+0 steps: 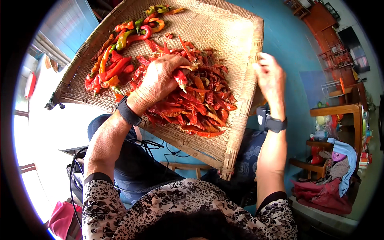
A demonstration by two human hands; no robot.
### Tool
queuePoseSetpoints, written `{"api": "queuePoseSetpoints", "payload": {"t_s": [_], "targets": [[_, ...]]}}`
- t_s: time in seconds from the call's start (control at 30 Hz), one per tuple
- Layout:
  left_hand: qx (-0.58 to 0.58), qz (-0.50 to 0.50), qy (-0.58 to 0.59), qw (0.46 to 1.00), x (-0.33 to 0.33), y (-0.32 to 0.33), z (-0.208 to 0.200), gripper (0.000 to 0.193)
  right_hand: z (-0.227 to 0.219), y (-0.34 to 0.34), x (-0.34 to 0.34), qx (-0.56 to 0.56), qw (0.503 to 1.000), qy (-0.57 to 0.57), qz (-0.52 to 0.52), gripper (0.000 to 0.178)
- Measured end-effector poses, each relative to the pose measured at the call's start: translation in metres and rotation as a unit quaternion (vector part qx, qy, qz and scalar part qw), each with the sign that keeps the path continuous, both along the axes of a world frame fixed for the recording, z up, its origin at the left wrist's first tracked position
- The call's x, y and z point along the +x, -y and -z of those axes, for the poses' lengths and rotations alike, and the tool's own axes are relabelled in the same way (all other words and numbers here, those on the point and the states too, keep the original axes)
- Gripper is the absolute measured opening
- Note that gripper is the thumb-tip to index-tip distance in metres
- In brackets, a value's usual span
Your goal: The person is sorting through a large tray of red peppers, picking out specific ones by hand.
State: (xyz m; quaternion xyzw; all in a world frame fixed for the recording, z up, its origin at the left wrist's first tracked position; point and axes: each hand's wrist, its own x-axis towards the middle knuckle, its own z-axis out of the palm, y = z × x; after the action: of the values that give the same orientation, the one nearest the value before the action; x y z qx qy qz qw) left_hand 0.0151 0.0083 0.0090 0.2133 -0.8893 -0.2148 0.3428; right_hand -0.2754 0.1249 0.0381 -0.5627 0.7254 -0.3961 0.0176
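A shallow woven tray (pixel 236 24) tilts across my lap, holding a heap of dried red chili peppers (pixel 196 112) in its middle. Over that heap, my left hand (pixel 162 76) is closed around a red chili pepper (pixel 181 79), which pokes out between thumb and fingers. Fresher, glossy peppers (pixel 116 68) in red, orange and green lie along the tray's left side. At the tray's right rim is my right hand (pixel 271 76), with fingers curled together; whether anything is between them cannot be made out. Dark bands wrap both wrists.
Below the tray, a wooden stool (pixel 186 167) and thin black cords (pixel 150 146) show near my legs. To the right stands a wooden chair (pixel 336 110) with cloths (pixel 320 194) piled by it. Blue floor (pixel 288 32) extends beyond the tray. Pink cloth (pixel 62 220) lies lower left.
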Motion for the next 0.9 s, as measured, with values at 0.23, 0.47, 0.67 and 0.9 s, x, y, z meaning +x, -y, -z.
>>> {"api": "queuePoseSetpoints", "payload": {"t_s": [0.23,0.47,0.67,0.9], "targets": [[0.01,0.066,-0.012,0.998,-0.003,-0.012,-0.003,0.031,0.005,0.02,0.1,-0.026,0.952,0.066,-0.298,0.025],[0.007,0.005,0.027,1.0,0.006,-0.004,-0.005,0.025,-0.011,0.02,0.072,-0.041,0.974,0.111,-0.195,0.009],[-0.003,-0.027,0.036,0.999,0.013,0.0,0.007,0.028,-0.014,0.003,-0.008,-0.172,0.979,0.101,0.048,0.017],[-0.018,-0.031,0.054,0.998,0.003,0.0,0.003,0.023,-0.003,-0.01,-0.029,-0.016,0.964,-0.223,0.144,0.034]]}}
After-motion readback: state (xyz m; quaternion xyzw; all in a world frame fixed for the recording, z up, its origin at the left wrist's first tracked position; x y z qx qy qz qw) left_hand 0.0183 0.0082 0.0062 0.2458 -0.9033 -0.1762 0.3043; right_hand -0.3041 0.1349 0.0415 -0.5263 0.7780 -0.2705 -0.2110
